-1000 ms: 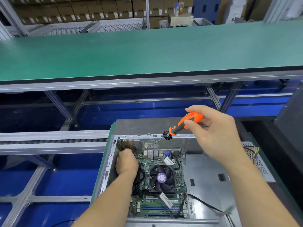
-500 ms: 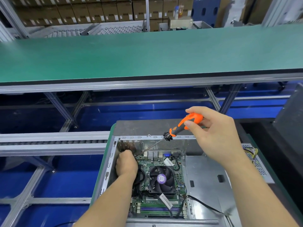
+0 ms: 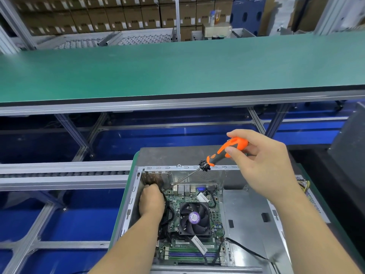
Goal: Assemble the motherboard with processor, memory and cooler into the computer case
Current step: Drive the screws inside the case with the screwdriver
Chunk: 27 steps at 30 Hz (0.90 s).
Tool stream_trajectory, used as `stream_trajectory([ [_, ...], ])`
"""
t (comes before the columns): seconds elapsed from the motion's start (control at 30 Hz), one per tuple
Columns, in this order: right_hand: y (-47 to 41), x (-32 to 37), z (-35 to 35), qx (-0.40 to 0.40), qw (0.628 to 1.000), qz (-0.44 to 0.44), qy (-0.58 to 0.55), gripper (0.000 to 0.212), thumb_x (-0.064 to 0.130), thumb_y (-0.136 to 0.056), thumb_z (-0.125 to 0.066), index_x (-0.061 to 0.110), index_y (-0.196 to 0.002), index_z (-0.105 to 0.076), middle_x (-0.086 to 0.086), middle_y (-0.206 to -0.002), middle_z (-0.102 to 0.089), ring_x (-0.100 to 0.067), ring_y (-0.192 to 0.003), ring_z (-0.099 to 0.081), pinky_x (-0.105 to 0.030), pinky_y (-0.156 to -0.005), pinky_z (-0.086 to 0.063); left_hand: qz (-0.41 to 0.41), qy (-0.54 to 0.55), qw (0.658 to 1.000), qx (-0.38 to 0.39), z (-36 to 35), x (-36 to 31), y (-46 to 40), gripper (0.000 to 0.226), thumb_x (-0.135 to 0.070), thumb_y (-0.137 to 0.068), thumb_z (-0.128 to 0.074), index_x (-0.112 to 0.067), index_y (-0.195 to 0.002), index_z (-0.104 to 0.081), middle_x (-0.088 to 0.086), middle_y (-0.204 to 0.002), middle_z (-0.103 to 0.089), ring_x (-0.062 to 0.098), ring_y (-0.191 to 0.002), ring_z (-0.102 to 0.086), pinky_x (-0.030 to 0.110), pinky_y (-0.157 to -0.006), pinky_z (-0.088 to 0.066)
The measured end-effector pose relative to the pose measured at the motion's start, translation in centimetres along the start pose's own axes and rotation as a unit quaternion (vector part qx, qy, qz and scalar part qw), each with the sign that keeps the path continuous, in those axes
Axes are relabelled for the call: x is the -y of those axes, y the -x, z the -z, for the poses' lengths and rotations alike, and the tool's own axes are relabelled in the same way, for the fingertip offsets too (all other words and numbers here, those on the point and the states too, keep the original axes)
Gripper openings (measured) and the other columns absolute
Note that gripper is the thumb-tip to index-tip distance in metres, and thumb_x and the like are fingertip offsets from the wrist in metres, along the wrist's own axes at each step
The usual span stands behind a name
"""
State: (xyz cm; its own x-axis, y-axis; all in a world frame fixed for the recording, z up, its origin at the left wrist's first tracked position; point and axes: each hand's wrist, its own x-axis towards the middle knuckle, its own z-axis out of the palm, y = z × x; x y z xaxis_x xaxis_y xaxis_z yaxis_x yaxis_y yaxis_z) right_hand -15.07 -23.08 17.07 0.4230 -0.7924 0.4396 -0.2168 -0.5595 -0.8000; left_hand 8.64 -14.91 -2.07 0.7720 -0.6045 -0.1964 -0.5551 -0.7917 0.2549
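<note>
The right hand (image 3: 270, 167) is closed around the orange handle of a screwdriver (image 3: 227, 150); the thumb and the first fingers pinch the thick end of the handle, and the other fingers are curled behind it. The screwdriver is tilted. Its long axis runs from the handle, up at the right, down and to the left, and the thin metal shaft ends with its tip at the far left corner of the motherboard (image 3: 189, 220), close to the row of rear ports. A small black cluster sits on the shaft just under the handle; I cannot tell what it is.

The left hand (image 3: 151, 202) is down inside the computer case (image 3: 248, 210), at the left side of the motherboard, beside the tip of the screwdriver. Its fingers are curled, but the back of the hand hides them, so I cannot tell if they hold something.

The case lies open on its side at the near edge of the counter (image 3: 136, 161), on a green mat. The motherboard lies flat in the left part of the case. The cooler (image 3: 194, 218) with its black fan sits in the middle of the board, and the memory (image 3: 189, 254) slots run along its near edge. Black cables (image 3: 245, 248) go from the board to the right.
</note>
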Motion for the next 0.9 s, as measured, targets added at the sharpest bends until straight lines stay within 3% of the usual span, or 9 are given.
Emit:
stream_trajectory([
  [0.17, 0.1, -0.2, 0.5, -0.016, 1.000, -0.004, -0.005, 0.042, 0.011, -0.088, -0.075, 0.049, -0.097, -0.062, 0.021, -0.086, -0.072, -0.005, -0.081, -0.073, -0.015, -0.075, -0.055, 0.003, 0.013, 1.000, 0.011, 0.4, 0.0, 0.2, 0.022, -0.003, -0.097, -0.048, -0.006, -0.109, -0.067, 0.012, -0.112, -0.063, 0.030, -0.096, -0.065, 0.038, -0.079, -0.057],
  [0.3, 0.1, -0.7, 1.0, -0.034, 0.999, -0.034, -0.022, 0.035, 0.011, -0.088, -0.074, 0.043, -0.098, -0.066, 0.013, -0.081, -0.073, -0.012, -0.080, -0.074, -0.037, -0.080, -0.061, -0.006, 0.063, 0.998, 0.002, 1.6, -0.6, 0.8, 0.011, -0.010, -0.096, -0.053, -0.007, -0.095, -0.063, 0.011, -0.096, -0.067, 0.028, -0.081, -0.064, 0.033, -0.064, -0.051],
  [0.37, 0.1, -0.9, 1.2, -0.045, 0.996, -0.057, -0.052, 0.031, 0.008, -0.088, -0.073, 0.037, -0.098, -0.068, 0.007, -0.083, -0.073, -0.016, -0.079, -0.075, -0.039, -0.075, -0.063, -0.013, 0.082, 0.997, 0.005, 2.4, -0.8, 1.5, 0.010, -0.011, -0.094, -0.056, -0.008, -0.086, -0.060, 0.010, -0.085, -0.067, 0.025, -0.070, -0.061, 0.032, -0.057, -0.050],
  [0.47, 0.4, -0.4, 1.9, -0.077, 0.983, -0.089, -0.141, 0.031, 0.002, -0.091, -0.069, 0.031, -0.100, -0.068, 0.000, -0.084, -0.071, -0.017, -0.081, -0.075, -0.031, -0.065, -0.063, -0.038, 0.139, 0.990, 0.001, 3.1, -0.4, 2.7, 0.006, -0.012, -0.092, -0.058, -0.013, -0.087, -0.060, 0.007, -0.088, -0.067, 0.020, -0.071, -0.060, 0.036, -0.068, -0.054],
  [0.57, 0.5, 0.8, 2.6, -0.108, 0.974, -0.093, -0.174, 0.029, 0.000, -0.092, -0.067, 0.028, -0.101, -0.068, 0.003, -0.079, -0.069, -0.012, -0.077, -0.074, -0.025, -0.062, -0.061, -0.058, 0.182, 0.981, -0.025, 3.5, 0.1, 3.8, 0.011, -0.014, -0.092, -0.061, -0.012, -0.101, -0.067, 0.001, -0.095, -0.067, 0.015, -0.082, -0.062, 0.025, -0.073, -0.050],
  [0.7, 0.5, 2.9, 3.3, -0.120, 0.974, -0.066, -0.183, 0.031, 0.002, -0.093, -0.067, 0.031, -0.102, -0.069, 0.002, -0.082, -0.071, -0.015, -0.084, -0.074, -0.027, -0.063, -0.062, -0.050, 0.233, 0.971, -0.032, 4.1, 0.4, 5.0, 0.019, -0.012, -0.090, -0.063, -0.011, -0.108, -0.070, 0.003, -0.103, -0.069, 0.016, -0.092, -0.063, 0.022, -0.080, -0.047],
  [0.9, -0.1, 6.4, 3.8, -0.107, 0.980, -0.006, -0.169, 0.030, 0.005, -0.093, -0.069, 0.032, -0.105, -0.069, 0.012, -0.081, -0.070, -0.014, -0.082, -0.074, -0.033, -0.064, -0.063, -0.053, 0.287, 0.956, -0.024, 4.3, 0.6, 6.1, 0.020, -0.004, -0.089, -0.061, -0.011, -0.104, -0.072, 0.004, -0.103, -0.070, 0.016, -0.089, -0.064, 0.024, -0.080, -0.052],
])
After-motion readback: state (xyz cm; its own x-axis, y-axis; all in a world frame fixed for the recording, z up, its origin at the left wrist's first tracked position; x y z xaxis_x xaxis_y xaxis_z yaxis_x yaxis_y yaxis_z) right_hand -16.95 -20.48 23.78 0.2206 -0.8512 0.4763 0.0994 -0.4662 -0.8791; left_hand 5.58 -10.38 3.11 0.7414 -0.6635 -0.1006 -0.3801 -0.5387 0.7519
